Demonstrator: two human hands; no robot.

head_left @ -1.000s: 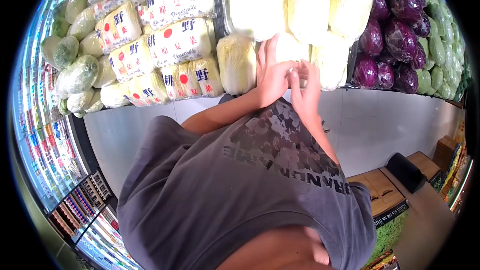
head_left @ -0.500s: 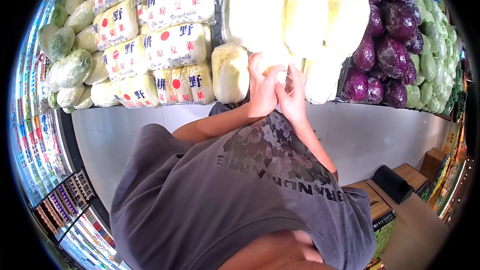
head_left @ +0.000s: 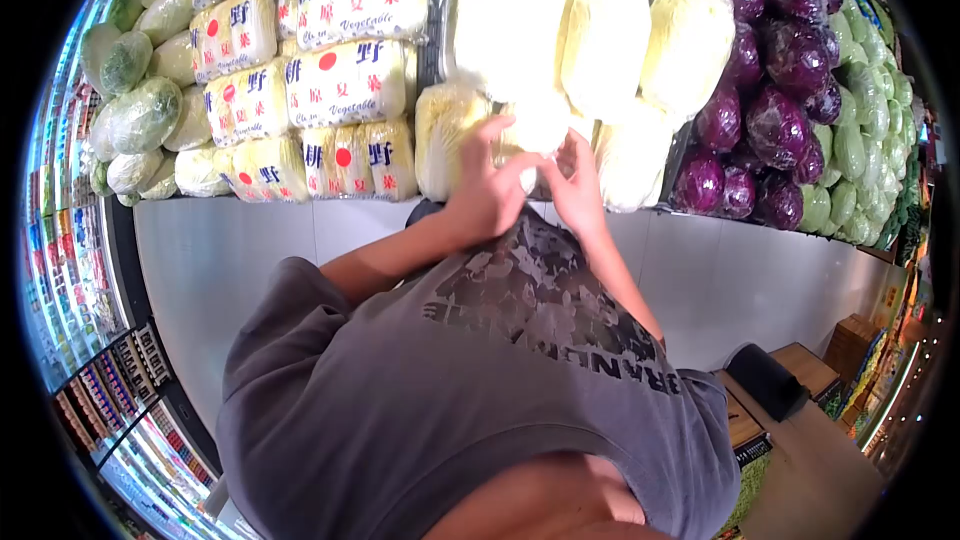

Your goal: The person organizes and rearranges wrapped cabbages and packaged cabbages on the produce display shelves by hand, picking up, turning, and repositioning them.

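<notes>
Both of my hands meet over the front row of wrapped napa cabbages. My left hand (head_left: 484,192) is slightly blurred, its fingers curled and its thumb against a small white bit (head_left: 528,179) too glared to identify. My right hand (head_left: 577,188) has thumb and forefinger drawn together just right of that bit; what they pinch is hidden. Directly beyond my fingers lies a brightly lit napa cabbage (head_left: 537,126), washed out by glare. Another napa cabbage (head_left: 447,140) sits left of my left hand, and a pale one (head_left: 633,165) right of my right hand.
Packaged cabbages with printed labels (head_left: 345,85) are stacked at left, beside film-wrapped green-white vegetables (head_left: 145,115). Purple cabbages (head_left: 777,128) and pale green vegetables (head_left: 858,140) fill the right. A white display front (head_left: 690,270) stands below. A dark rounded object (head_left: 767,380) sits lower right.
My left hand has moved left and down, toward my body, away from the cabbage. My right hand has shifted slightly left and down. A small white bit now shows between them.
</notes>
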